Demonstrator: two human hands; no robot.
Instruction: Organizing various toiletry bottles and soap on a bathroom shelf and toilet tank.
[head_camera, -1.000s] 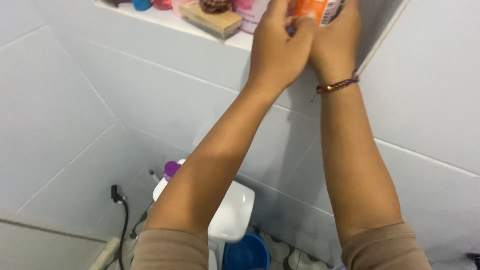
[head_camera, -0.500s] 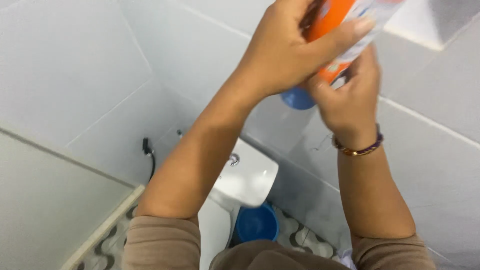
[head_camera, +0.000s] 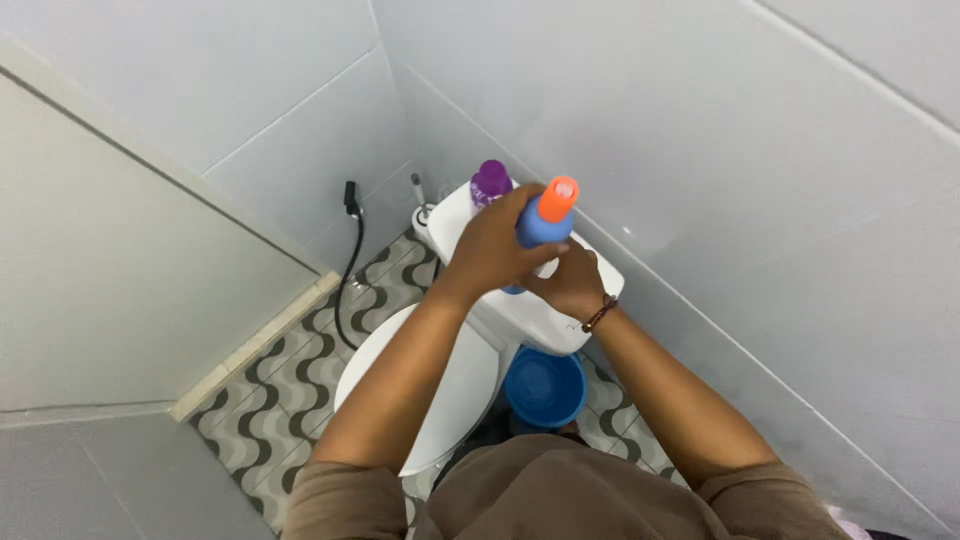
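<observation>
- Both hands, left (head_camera: 492, 250) and right (head_camera: 572, 283), are gripping a blue bottle (head_camera: 541, 222) above the white toilet (head_camera: 440, 385).
- Wavy-patterned floor (head_camera: 290, 385) is spreading at seven o'clock; a blue bucket (head_camera: 545, 387) is sitting at six.
- White tiled walls (head_camera: 720, 150) are enclosing the corner.

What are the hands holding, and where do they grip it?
A blue bottle with an orange cap. The left hand wraps its body; the right hand holds its lower end.

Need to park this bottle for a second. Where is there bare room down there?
The closed toilet lid is bare and the broadest flat patch. The patterned floor between the toilet and the raised threshold is free too. The tank top is crowded: a purple-capped bottle at its far end, both hands over the rest. A blue bucket fills the wall-side gap.
</observation>
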